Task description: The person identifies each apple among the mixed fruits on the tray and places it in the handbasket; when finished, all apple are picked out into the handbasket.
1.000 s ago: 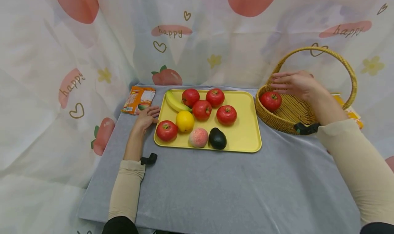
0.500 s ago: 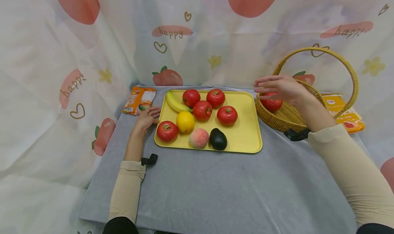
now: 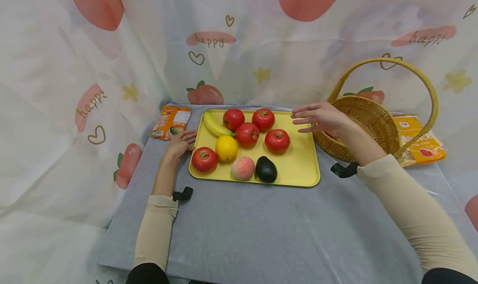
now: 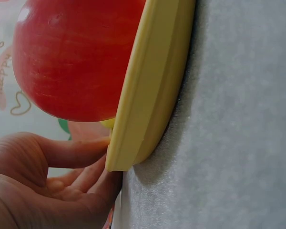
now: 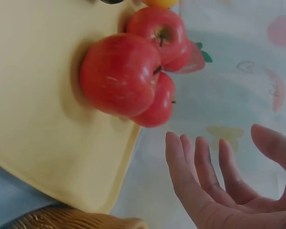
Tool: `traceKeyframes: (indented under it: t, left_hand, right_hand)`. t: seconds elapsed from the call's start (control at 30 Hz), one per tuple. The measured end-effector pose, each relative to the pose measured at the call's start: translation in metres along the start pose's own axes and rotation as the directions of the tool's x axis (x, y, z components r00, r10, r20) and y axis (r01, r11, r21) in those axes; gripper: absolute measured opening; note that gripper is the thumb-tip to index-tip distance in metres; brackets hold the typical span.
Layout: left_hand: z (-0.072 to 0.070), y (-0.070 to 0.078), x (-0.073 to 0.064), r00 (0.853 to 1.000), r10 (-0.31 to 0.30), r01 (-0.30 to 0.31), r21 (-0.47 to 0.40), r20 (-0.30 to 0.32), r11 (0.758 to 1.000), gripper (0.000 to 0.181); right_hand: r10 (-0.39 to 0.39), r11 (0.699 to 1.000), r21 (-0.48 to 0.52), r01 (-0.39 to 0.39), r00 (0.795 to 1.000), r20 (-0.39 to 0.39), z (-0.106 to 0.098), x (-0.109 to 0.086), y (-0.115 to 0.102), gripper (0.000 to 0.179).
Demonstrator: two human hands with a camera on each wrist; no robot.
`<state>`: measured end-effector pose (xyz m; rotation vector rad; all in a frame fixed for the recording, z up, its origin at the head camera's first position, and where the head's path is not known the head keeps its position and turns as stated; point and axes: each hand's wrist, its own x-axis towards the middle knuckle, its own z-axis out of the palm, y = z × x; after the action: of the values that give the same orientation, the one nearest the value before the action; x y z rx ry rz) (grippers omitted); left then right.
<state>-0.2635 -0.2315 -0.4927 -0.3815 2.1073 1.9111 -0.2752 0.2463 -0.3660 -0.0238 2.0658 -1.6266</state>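
Note:
My left hand (image 3: 181,143) lies at the left edge of a yellow tray (image 3: 300,167); in the left wrist view its thumb (image 4: 81,151) touches the rim, with the other fingers low beside it. Close to that hand, a red apple (image 3: 204,159) sits in the tray's near left corner. My right hand (image 3: 324,118), holding nothing, hovers over the tray's right edge and the basket's left side, fingers spread and pointing left. Left of its fingertips is a red apple (image 3: 277,141), with another apple (image 3: 263,119) behind it. My right hand and forearm hide part of the wicker basket (image 3: 369,113).
More fruit on the tray: a banana (image 3: 214,125), a yellow round fruit (image 3: 226,148), a peach (image 3: 243,168), an avocado (image 3: 266,170) and further apples. An orange packet (image 3: 171,122) lies back left; a yellow-orange packet (image 3: 422,140) lies behind the basket. The basket's tall handle (image 3: 429,84) arches upward.
My right hand has moved left from over the basket to the tray's right edge. The apple seen in the basket earlier is now hidden behind that hand. My left hand has stayed put.

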Motion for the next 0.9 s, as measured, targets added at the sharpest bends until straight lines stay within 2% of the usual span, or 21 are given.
traceKeyframes:
  t: [0.27,0.47,0.7,0.9]
  left_hand:
    - [0.001,-0.002,-0.001,1.000,-0.003,0.003,0.002,0.003,1.000,0.072]
    - [-0.001,0.001,0.001,1.000,0.019,-0.019,-0.001,-0.001,1.000,0.072]
    - [-0.001,0.002,0.001,1.000,0.014,-0.014,-0.017,0.009,1.000,0.074]
    - [0.000,0.000,0.001,1.000,0.006,-0.006,-0.008,-0.005,1.000,0.072]
  right_hand:
    - [0.052,0.998,-0.027,-0.051,0.998,0.033,0.014,0.013,0.016,0.054]
    - [0.100,0.995,0.023,-0.101,0.994,0.045,0.017,0.026,0.025,0.055]
    - [0.161,0.986,0.036,-0.163,0.985,0.061,0.022,0.040,0.041,0.059]
    - [0.152,0.987,0.042,-0.156,0.985,0.079,0.029,0.047,0.055,0.059]
